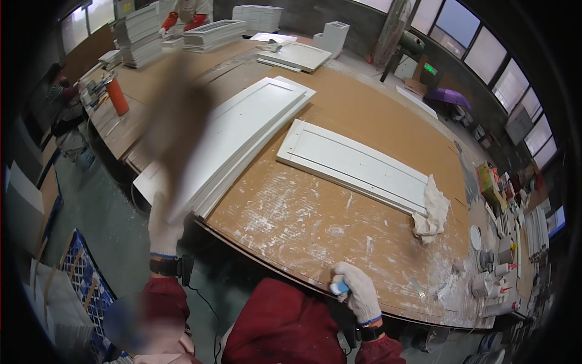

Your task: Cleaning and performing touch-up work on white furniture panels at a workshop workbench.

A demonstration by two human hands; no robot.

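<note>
My left hand (162, 233), in a white knit glove, is at the near end of the stacked white panels (242, 124). A blurred brown shape (179, 121) covers its fingertips, so whether it grips anything is hidden. In my right hand (359, 294), also gloved, a small blue-and-white object (339, 286) is held at the table's near edge; its kind is not clear. A single white framed panel (357, 165) lies flat beyond the right hand, with a crumpled off-white cloth (431, 209) over its right end.
The brown-topped worktable (273, 212) is streaked with white. An orange cylinder (116, 96) stands at its left edge. Bottles and tubs (485, 282) crowd the right. Farther off are more white panels (297, 56) and a person with red gloves (194, 21). Another person (63, 115) is at left.
</note>
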